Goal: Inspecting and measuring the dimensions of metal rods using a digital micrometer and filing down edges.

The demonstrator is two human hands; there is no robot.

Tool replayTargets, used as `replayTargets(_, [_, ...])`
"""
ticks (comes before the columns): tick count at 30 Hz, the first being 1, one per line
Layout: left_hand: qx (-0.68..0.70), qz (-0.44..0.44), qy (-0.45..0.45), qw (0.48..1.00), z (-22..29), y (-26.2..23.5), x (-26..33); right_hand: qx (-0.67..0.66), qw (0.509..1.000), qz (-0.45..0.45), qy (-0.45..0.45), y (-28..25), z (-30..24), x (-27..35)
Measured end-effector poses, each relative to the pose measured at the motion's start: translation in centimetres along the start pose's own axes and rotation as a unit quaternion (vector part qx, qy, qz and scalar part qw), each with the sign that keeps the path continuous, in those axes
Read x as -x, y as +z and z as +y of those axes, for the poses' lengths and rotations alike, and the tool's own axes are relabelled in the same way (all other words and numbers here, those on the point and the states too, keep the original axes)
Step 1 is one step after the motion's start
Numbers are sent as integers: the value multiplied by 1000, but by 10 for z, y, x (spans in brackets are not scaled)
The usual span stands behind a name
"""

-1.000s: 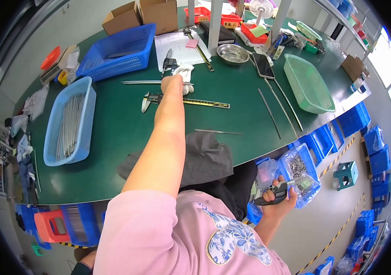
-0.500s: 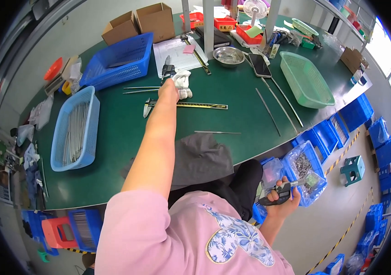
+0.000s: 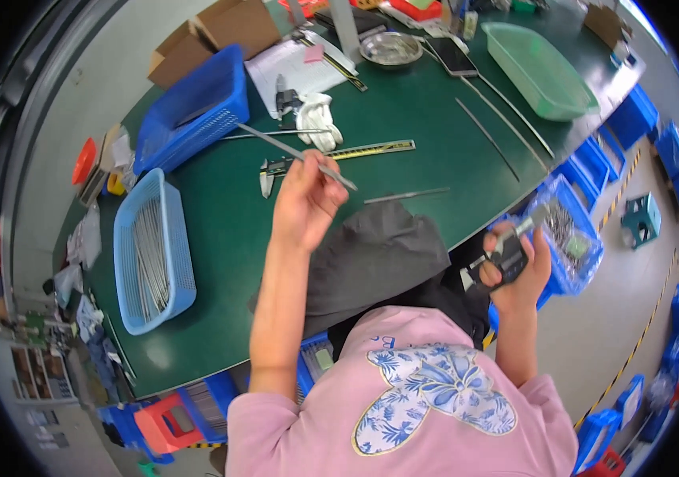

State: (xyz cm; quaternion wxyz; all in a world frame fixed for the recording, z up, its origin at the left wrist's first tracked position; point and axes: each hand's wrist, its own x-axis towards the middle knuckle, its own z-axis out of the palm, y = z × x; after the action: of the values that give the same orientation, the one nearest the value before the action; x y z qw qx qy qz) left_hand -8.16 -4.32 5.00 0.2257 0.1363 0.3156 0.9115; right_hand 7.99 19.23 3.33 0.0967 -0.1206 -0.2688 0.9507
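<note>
A thin metal rod is pinched in the fingers of my left hand, tilted above the green table. In my right hand, off the table's front edge, sits a digital micrometer with a dark body. Just beyond my left hand a digital caliper lies on the table. Behind it are a white glove, another rod and a dark measuring tool. Nearer me, a short thin rod lies beside a crumpled grey cloth.
On the left stand a light blue basket of rods and a blue basket. A green basket, phone, metal bowl and several loose rods occupy the right. A bin of metal parts is beyond my right hand.
My left hand has come back toward me from beside the glove, lifting one of the two rods there. My right hand has risen with the micrometer. The view has shifted.
</note>
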Motion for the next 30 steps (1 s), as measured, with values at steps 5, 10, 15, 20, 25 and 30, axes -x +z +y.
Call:
replayTargets(5, [-100,-74,-5,992,-23,50,46,-4,991,-133,33,56,0,-12])
replayTargets(10, [-139,-33,-30,989,-28,60,56,4,980,-198,27,74,2,-14])
replayTargets(15, [-160,16,-37,986,-35,65,63,28,971,-235,31,75,3,-10])
replayTargets(20, [-187,29,-50,981,-34,71,65,30,969,-244,37,74,1,-6])
replayTargets(25, [-200,28,-72,977,-34,69,65,104,973,-202,38,83,-3,-2])
replayTargets(30, [-228,38,-73,970,-35,71,65,116,975,-183,55,86,-2,-3])
